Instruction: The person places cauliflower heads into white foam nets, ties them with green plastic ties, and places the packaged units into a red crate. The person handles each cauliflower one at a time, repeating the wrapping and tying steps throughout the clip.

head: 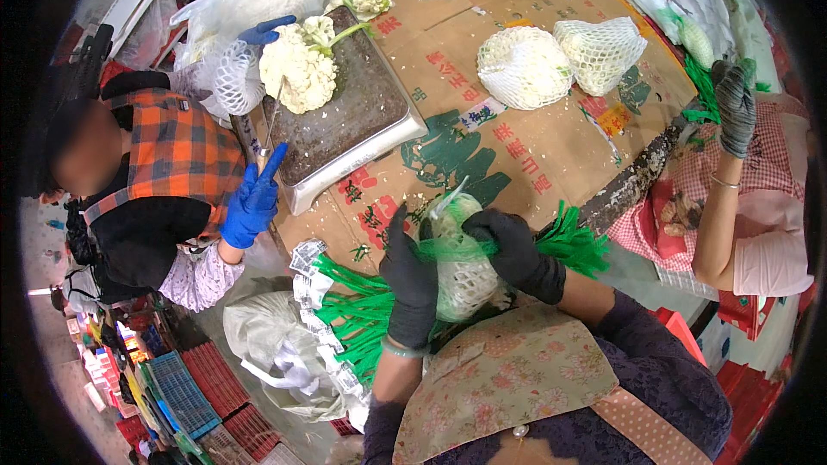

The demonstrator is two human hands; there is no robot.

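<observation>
Both my hands wear dark gloves and are at a cauliflower in white foam net [466, 281], close to my apron at the table's near edge. Green mesh netting [455, 247] is stretched over its upper part. My left hand [408, 284] lies along its left side, fingers pointing up, thumb at the mesh. My right hand [517, 255] grips the green mesh at the right side. A bunch of green mesh bags with white labels [355, 310] hangs left of my left hand; more green mesh ends [575, 242] stick out beyond my right wrist.
Two foam-netted cauliflowers [524, 68] lie on the cardboard-covered table [446, 32]. At left, a co-worker's blue-gloved hand [253, 200] has a knife [272, 119] at a bare cauliflower [298, 68] over a scale [342, 110]. At right, another co-worker's grey-gloved hand [734, 106] holds green mesh.
</observation>
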